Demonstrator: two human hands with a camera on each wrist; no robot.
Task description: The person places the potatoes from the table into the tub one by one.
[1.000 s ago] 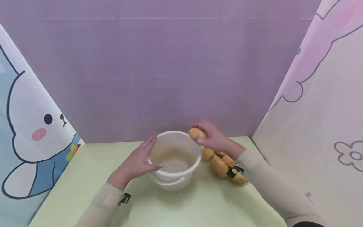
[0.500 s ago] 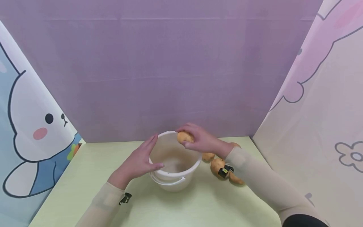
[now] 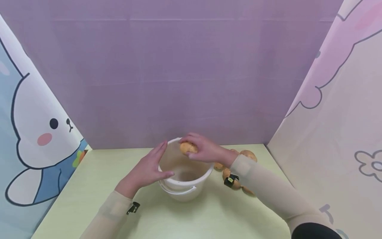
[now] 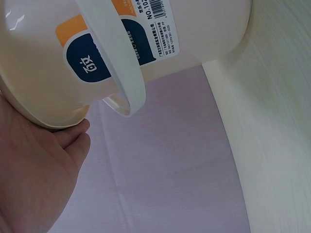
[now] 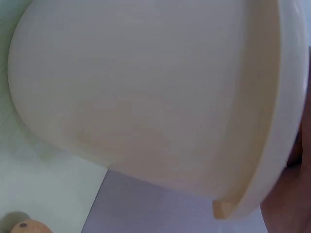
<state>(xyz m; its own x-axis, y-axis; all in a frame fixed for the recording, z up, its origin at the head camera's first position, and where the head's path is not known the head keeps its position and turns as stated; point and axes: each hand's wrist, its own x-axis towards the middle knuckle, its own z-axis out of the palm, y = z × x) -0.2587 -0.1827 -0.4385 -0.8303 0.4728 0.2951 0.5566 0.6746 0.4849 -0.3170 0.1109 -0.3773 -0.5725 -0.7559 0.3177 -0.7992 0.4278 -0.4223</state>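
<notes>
A white plastic bucket (image 3: 195, 183) stands upright on the table, its handle hanging down at the front. My left hand (image 3: 145, 171) rests against the bucket's left rim, fingers and thumb extended. In the left wrist view that hand (image 4: 39, 165) touches the rim near a label (image 4: 90, 58). My right hand (image 3: 206, 149) holds a tan potato (image 3: 188, 148) over the bucket's mouth, just inside the far right rim. In the right wrist view the bucket wall (image 5: 146, 97) hides most of the hand (image 5: 286, 199) and the potato.
Several more potatoes (image 3: 248, 154) lie on the pale green table (image 3: 167, 219) right of the bucket, partly covered by my right forearm. A purple backdrop (image 3: 179, 73) rises behind, and printed cartoon panels (image 3: 32, 132) flank the table.
My right hand has carried the potato left, from the bucket's right rim to over its mouth. The left hand has kept its place on the rim.
</notes>
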